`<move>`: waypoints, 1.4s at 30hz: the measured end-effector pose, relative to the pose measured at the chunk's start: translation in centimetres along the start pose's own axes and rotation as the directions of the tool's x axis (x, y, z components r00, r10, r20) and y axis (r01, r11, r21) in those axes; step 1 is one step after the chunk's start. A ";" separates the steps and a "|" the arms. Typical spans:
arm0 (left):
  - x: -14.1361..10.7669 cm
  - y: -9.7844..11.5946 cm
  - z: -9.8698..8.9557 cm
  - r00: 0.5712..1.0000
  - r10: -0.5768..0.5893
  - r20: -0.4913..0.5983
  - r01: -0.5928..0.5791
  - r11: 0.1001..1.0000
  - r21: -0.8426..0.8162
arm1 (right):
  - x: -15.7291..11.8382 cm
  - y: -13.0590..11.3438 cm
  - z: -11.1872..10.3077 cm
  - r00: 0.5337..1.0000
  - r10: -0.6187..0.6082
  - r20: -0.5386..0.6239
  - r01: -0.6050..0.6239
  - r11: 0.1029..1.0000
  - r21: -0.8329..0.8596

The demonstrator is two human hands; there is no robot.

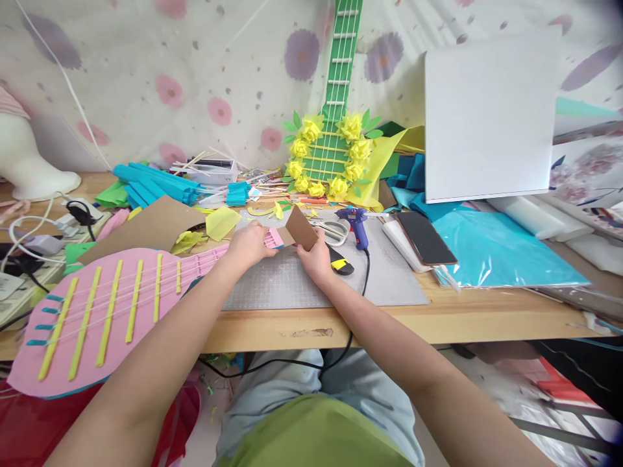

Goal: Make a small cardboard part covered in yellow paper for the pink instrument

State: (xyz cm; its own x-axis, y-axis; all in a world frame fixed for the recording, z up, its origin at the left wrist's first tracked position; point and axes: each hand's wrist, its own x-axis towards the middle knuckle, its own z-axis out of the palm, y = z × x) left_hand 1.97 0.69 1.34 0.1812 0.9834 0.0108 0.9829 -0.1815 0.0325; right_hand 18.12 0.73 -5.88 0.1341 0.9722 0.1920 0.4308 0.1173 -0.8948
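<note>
A pink cardboard guitar with yellow strips and white strings lies at the left, its body jutting over the table's front edge. My left hand is closed around the end of its neck. In my right hand a brown cardboard piece is pinched between the fingers, tilted up beside the neck's tip. Whether it touches the neck I cannot tell. Close behind my right hand lie white-handled scissors and a black-and-yellow utility knife. A blue glue gun stands just to their right.
A grey cutting mat covers the middle of the table. Against the wall leans a green guitar with yellow paper flowers. At the right are a phone, blue paper and a white board. The glue gun's cord hangs over the front edge.
</note>
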 end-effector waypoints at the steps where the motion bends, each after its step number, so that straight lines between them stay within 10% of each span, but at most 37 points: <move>1: 0.0 0.2 -0.2 1.000 -0.005 -0.003 0.005 1.000 0.003 | 0.1 0.1 0.0 1.000 0.000 -0.009 0.000 1.000 0.016; 42: 0.1 0.7 -0.2 0.999 -0.020 -0.032 0.020 1.000 -0.017 | -0.1 -0.3 -0.4 0.997 -0.072 0.010 0.071 0.995 0.071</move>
State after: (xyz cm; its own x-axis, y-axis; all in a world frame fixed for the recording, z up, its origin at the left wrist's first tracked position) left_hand 2.68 0.62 1.57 0.1600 0.9862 0.0421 0.9855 -0.1620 0.0496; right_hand 18.29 0.53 -5.43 0.0935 0.9633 0.2516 0.3750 0.2000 -0.9052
